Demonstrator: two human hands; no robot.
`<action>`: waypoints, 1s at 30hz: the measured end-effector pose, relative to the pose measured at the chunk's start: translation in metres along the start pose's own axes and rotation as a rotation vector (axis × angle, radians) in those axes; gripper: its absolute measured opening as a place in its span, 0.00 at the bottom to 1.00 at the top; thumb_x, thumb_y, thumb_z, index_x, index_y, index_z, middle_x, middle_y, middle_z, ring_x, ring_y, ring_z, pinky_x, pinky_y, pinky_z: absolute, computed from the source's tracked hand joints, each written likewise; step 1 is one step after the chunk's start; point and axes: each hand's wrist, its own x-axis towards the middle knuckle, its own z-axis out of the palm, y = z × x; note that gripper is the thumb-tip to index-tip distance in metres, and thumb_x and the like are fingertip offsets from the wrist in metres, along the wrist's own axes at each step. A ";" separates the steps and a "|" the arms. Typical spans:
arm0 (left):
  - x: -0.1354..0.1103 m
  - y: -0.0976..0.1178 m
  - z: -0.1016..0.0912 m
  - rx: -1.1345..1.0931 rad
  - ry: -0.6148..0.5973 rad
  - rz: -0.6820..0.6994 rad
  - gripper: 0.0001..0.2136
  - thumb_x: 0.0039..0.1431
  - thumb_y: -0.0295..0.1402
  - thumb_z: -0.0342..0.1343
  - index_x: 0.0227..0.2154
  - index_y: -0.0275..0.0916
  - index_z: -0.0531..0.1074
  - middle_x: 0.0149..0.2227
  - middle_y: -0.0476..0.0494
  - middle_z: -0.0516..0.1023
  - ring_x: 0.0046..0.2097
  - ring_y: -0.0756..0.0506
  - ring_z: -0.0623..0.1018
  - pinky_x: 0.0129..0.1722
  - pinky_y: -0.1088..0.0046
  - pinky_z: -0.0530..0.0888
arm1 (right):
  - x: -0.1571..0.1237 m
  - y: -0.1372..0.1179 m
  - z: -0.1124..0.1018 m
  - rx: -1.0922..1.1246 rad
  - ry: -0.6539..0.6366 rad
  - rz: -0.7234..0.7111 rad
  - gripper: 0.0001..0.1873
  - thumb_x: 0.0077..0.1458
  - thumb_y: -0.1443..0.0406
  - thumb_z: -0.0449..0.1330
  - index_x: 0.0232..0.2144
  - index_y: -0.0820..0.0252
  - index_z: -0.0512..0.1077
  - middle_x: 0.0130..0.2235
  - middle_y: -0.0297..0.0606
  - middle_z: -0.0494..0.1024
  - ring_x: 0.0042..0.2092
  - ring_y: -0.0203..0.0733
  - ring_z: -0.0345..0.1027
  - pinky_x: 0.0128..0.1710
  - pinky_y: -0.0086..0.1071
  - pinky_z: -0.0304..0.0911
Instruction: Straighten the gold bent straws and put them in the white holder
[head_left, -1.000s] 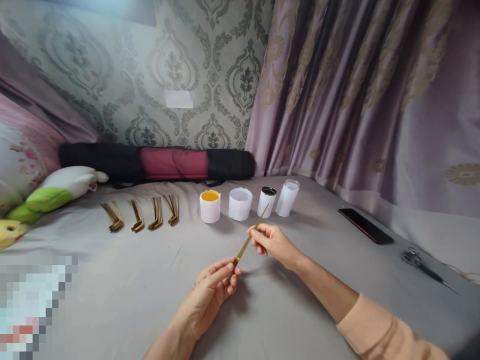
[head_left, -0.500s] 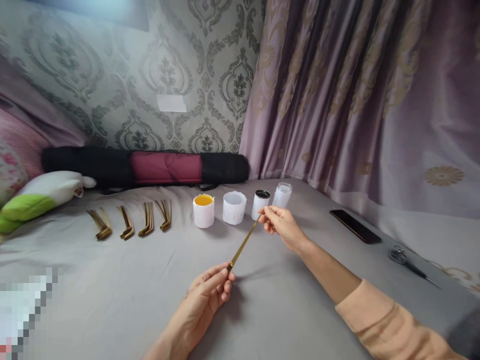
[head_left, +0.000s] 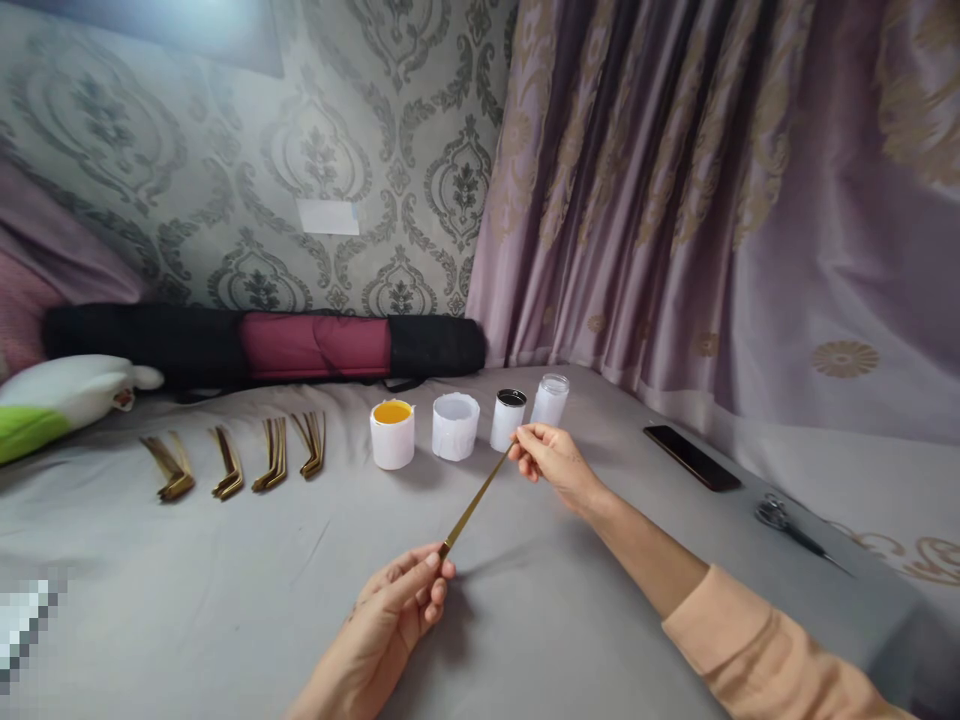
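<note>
A thin, gold-coloured tapered strip [head_left: 474, 512] is stretched between my two hands, slanting up to the right above the grey cloth. My left hand [head_left: 397, 610], low in the middle, pinches its wider lower end between thumb and fingers. At the narrow upper end, my right hand [head_left: 547, 458] has its fingertips closed on the tip. Just behind the right hand stands a white-wrapped container with a dark top [head_left: 508, 420]. Beside it is a clear-rimmed, white-wrapped jar [head_left: 551, 400]. Several bundles of bent gold-coloured strips [head_left: 270, 458] lie in a row on the left.
A cup with orange contents [head_left: 393, 440] and a white-wrapped cup [head_left: 454, 430] stand at centre. A phone [head_left: 691, 458] and a dark-handled pointed tool [head_left: 796, 528] lie on the right. A long black-and-maroon bag [head_left: 315, 345] runs along the wall. A plush toy [head_left: 67, 400] rests left.
The whole scene has shifted slightly left and down as the view turned. Both hands keep their hold on the gold-coloured strip, with little other change.
</note>
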 end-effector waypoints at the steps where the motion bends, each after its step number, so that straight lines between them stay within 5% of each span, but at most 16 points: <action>1: 0.000 0.000 0.000 -0.005 0.005 -0.006 0.12 0.47 0.27 0.58 0.36 0.31 0.70 0.32 0.41 0.72 0.27 0.55 0.69 0.28 0.79 0.70 | 0.000 0.000 -0.001 0.009 -0.007 0.005 0.15 0.49 0.56 0.54 0.28 0.63 0.66 0.24 0.34 0.70 0.20 0.27 0.59 0.16 0.22 0.51; 8: 0.002 0.002 -0.002 -0.069 0.035 -0.022 0.11 0.48 0.26 0.57 0.37 0.30 0.70 0.32 0.41 0.71 0.28 0.54 0.69 0.28 0.79 0.70 | -0.001 -0.011 -0.016 0.010 0.041 0.027 0.14 0.48 0.57 0.55 0.28 0.64 0.65 0.24 0.34 0.70 0.20 0.27 0.58 0.16 0.22 0.51; 21: 0.012 0.002 -0.011 -0.239 0.031 -0.045 0.08 0.52 0.25 0.52 0.36 0.29 0.69 0.30 0.44 0.68 0.26 0.55 0.67 0.25 0.79 0.70 | 0.017 -0.048 -0.086 -0.054 0.302 -0.030 0.06 0.51 0.65 0.55 0.26 0.64 0.66 0.23 0.36 0.70 0.18 0.27 0.59 0.13 0.20 0.50; 30: 0.009 0.003 -0.011 -0.260 0.038 -0.045 0.09 0.51 0.24 0.52 0.36 0.28 0.69 0.30 0.44 0.67 0.26 0.55 0.67 0.24 0.79 0.70 | 0.030 -0.083 -0.115 -0.129 0.450 -0.120 0.06 0.52 0.68 0.53 0.24 0.64 0.66 0.22 0.36 0.70 0.17 0.26 0.59 0.12 0.19 0.49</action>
